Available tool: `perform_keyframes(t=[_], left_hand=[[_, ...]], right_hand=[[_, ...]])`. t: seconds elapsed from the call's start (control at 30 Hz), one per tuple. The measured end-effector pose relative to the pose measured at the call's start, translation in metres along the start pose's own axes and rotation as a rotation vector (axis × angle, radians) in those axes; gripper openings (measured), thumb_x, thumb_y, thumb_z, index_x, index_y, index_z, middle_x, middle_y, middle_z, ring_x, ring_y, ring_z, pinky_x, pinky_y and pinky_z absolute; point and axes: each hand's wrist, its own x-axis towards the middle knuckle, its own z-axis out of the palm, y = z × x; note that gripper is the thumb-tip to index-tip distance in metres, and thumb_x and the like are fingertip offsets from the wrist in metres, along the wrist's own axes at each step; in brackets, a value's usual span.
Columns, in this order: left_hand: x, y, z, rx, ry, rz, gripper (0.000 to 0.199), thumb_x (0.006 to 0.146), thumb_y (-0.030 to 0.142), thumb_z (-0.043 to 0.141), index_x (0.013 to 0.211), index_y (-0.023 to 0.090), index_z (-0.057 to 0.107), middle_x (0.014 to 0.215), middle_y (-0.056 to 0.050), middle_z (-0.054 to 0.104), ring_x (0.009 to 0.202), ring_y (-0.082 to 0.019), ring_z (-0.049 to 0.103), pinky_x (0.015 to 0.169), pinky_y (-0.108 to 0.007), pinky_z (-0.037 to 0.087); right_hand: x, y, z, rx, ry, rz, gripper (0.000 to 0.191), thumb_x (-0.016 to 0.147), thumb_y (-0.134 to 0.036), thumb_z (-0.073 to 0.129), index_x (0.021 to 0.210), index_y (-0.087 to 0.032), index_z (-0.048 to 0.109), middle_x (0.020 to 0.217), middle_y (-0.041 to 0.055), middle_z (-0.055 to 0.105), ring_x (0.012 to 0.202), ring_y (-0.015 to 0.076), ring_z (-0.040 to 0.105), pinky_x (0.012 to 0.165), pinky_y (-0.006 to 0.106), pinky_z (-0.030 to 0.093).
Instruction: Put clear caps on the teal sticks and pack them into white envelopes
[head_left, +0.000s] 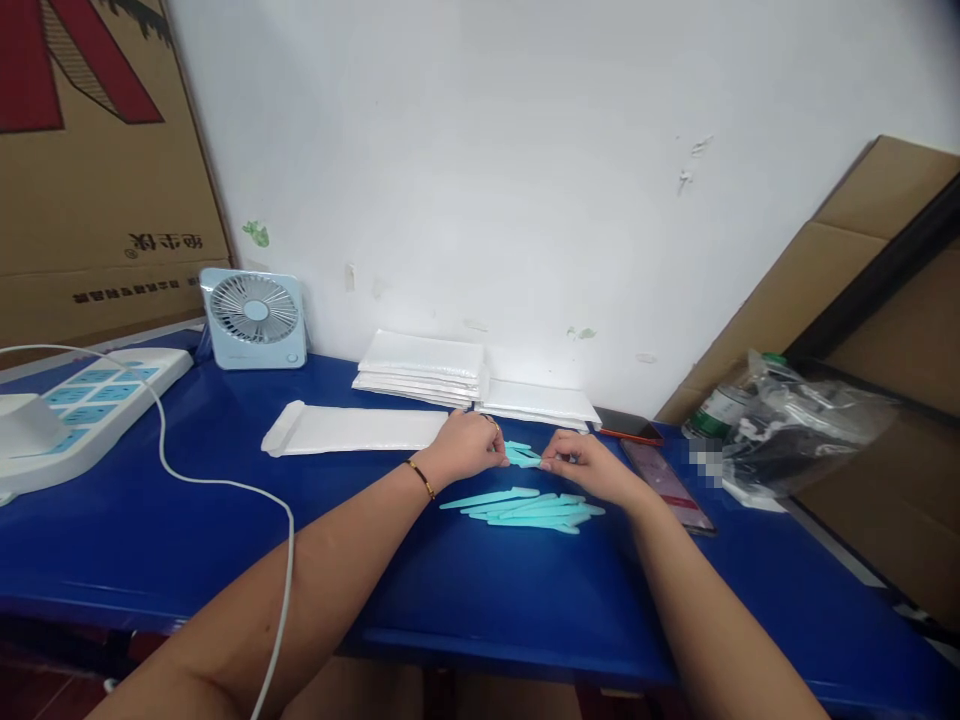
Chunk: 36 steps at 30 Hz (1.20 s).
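- fingers of the left hand (466, 446) curl closed around one end of a small bunch of teal strips (523, 455), pinched between thumb and fingertips just above the blue table (225, 520).
- fingers of the right hand (587, 467) close on the opposite end of the same bunch, thumb and forefinger tips meeting on it; both hands hold it between them near the middle of the table, toward its back edge.
- a loose pile of teal strips (529, 508) lies flat on the table just in front of the hands, fanned out lengthwise.
- a single white padded envelope (352, 430) lies open-flapped just left of the left hand; a stack of white envelopes (424, 368) sits behind it against the wall at the back edge.
- a small pale-blue fan (255, 318) stands at the back left; a white cable (225, 485) trails across the left side to the front edge.
- a phone (670, 487) lies just right of the right hand, with a clear plastic bag (795, 425) beyond it near the right edge.
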Motion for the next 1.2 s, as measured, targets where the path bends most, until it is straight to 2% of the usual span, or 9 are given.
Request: perform_keyframes(t=[0.2, 0.33, 0.43, 0.53, 0.63, 0.7, 0.9, 1.07, 1.2], left_hand=[[0.001, -0.011, 0.002, 0.058, 0.011, -0.109, 0.016, 0.073, 0.038, 0.063, 0.073, 0.022, 0.068, 0.081, -0.001, 0.068, 0.085, -0.019, 0.059, 0.078, -0.029, 0.036], [-0.003, -0.004, -0.008, 0.018, 0.028, -0.107, 0.027, 0.071, 0.044, 0.063, 0.086, 0.023, 0.067, 0.093, -0.002, 0.066, 0.089, -0.019, 0.059, 0.075, -0.027, 0.039], [-0.008, 0.007, -0.012, -0.04, -0.18, -0.051, 0.028, 0.066, 0.048, 0.065, 0.077, 0.023, 0.068, 0.082, 0.0, 0.068, 0.079, -0.017, 0.06, 0.07, -0.026, 0.04], [-0.01, 0.014, -0.008, -0.058, -0.315, -0.027, 0.019, 0.065, 0.042, 0.068, 0.07, 0.024, 0.068, 0.072, 0.003, 0.068, 0.07, -0.015, 0.06, 0.07, -0.026, 0.039], [-0.007, 0.013, 0.0, -0.01, -0.232, -0.028, 0.011, 0.07, 0.034, 0.064, 0.069, 0.025, 0.068, 0.073, 0.003, 0.068, 0.071, -0.015, 0.06, 0.071, -0.027, 0.039], [-0.004, 0.01, 0.004, 0.03, -0.16, -0.021, 0.011, 0.072, 0.032, 0.062, 0.068, 0.024, 0.069, 0.077, 0.001, 0.069, 0.073, -0.016, 0.06, 0.071, -0.028, 0.038], [0.0, 0.005, 0.002, 0.07, -0.007, -0.092, 0.012, 0.074, 0.028, 0.059, 0.075, 0.023, 0.07, 0.083, -0.002, 0.069, 0.08, -0.018, 0.06, 0.07, -0.028, 0.039], [0.001, 0.008, 0.004, 0.028, 0.013, -0.09, 0.016, 0.075, 0.035, 0.06, 0.076, 0.023, 0.07, 0.085, -0.001, 0.068, 0.08, -0.017, 0.06, 0.073, -0.028, 0.039], [0.002, 0.002, 0.007, 0.065, 0.023, -0.122, 0.013, 0.075, 0.032, 0.06, 0.076, 0.023, 0.069, 0.084, -0.002, 0.069, 0.083, -0.019, 0.06, 0.074, -0.029, 0.039]], right_hand=[[-0.008, 0.028, -0.013, -0.103, 0.087, 0.129, 0.028, 0.079, -0.044, 0.056, 0.071, -0.019, 0.068, 0.076, 0.0038, 0.064, 0.066, 0.0154, 0.054, 0.062, 0.027, 0.041], [-0.01, 0.033, -0.016, -0.201, 0.184, 0.204, 0.022, 0.073, -0.042, 0.063, 0.075, -0.021, 0.07, 0.079, 0.0036, 0.065, 0.068, 0.0167, 0.055, 0.063, 0.029, 0.04], [-0.009, 0.021, -0.011, -0.144, 0.159, 0.165, 0.023, 0.074, -0.042, 0.061, 0.075, -0.02, 0.07, 0.079, 0.0041, 0.065, 0.068, 0.016, 0.055, 0.063, 0.028, 0.04], [-0.006, 0.004, -0.001, -0.036, 0.008, 0.095, 0.025, 0.075, -0.043, 0.061, 0.076, -0.02, 0.07, 0.078, 0.0037, 0.063, 0.065, 0.014, 0.053, 0.058, 0.026, 0.039], [-0.003, -0.005, 0.006, -0.008, -0.111, 0.044, 0.025, 0.074, -0.044, 0.063, 0.075, -0.02, 0.07, 0.074, 0.0021, 0.059, 0.061, 0.012, 0.05, 0.055, 0.025, 0.037], [-0.003, -0.003, 0.006, -0.003, -0.122, 0.029, 0.025, 0.075, -0.042, 0.063, 0.072, -0.019, 0.069, 0.072, 0.0017, 0.057, 0.059, 0.0111, 0.049, 0.054, 0.024, 0.037], [-0.006, 0.01, -0.004, 0.021, 0.039, 0.097, 0.026, 0.077, -0.043, 0.06, 0.076, -0.017, 0.067, 0.076, 0.0034, 0.06, 0.062, 0.0126, 0.05, 0.056, 0.025, 0.038], [-0.003, 0.004, -0.001, 0.026, 0.002, 0.044, 0.025, 0.077, -0.042, 0.06, 0.077, -0.018, 0.067, 0.073, 0.0027, 0.06, 0.056, 0.0109, 0.046, 0.053, 0.024, 0.036], [-0.006, 0.021, -0.007, -0.075, 0.058, 0.115, 0.024, 0.076, -0.041, 0.059, 0.073, -0.018, 0.067, 0.071, 0.0028, 0.063, 0.058, 0.0125, 0.049, 0.055, 0.025, 0.037]])
